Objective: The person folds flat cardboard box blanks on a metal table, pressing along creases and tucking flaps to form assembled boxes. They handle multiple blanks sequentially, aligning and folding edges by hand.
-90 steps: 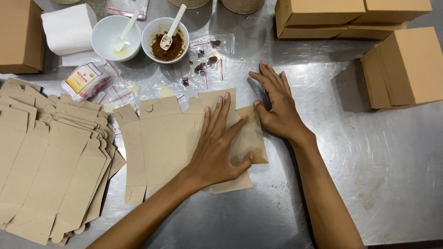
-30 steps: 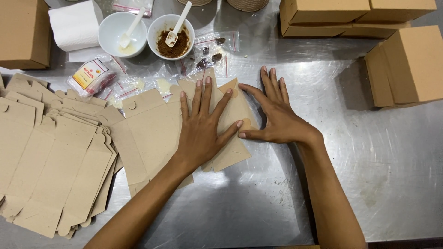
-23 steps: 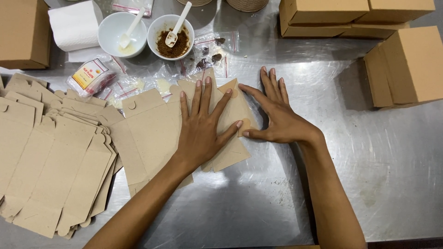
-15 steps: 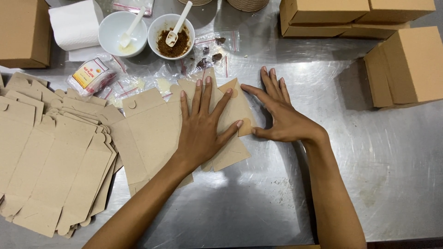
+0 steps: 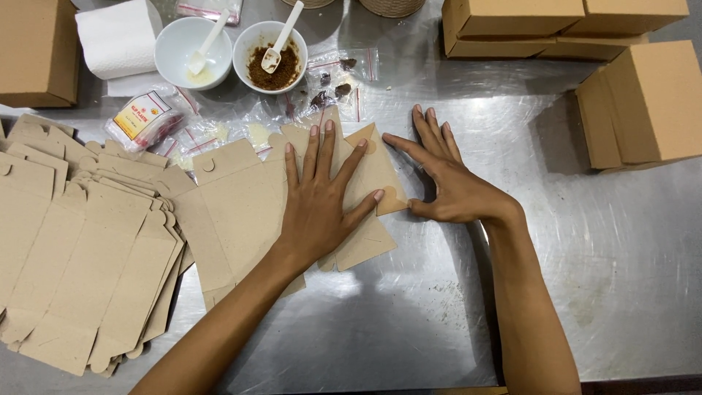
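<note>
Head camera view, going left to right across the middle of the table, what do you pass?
Stack of flat cardboard blanks → left hand pressing a flat blank → right hand on the steel table → folded brown box.

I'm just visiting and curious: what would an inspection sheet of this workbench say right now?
Surface: steel table, scuffed, with small crumbs near the bags.
Job's things: flat card blank under the left hand; folded flap at its right end.
Clutter: pile of blanks at left; two bowls, white bowl and powder bowl, each with a spoon; small bags; paper roll.
Hands: left hand flat on the blank, fingers spread; right hand flat on the table, thumb at the flap's edge.
Cables: nothing seen.
Surroundings: made-up boxes at right and top; another box top left.
</note>
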